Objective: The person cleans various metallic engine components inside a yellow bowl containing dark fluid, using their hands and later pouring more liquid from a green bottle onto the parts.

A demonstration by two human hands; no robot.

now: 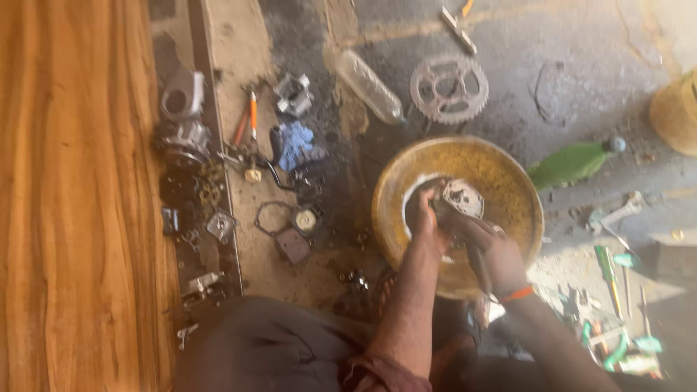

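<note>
We work over the middle of the basin (508,181), on the floor by our knees. Our left hand (425,218) clamps the metal part (462,197) from its left; our right hand (497,254) closes on a dark tool (475,265), likely a brush. Best keep the part low over the basin, gripped firmly. Its flat face tilts up toward us; blur hides its long axis.
</note>
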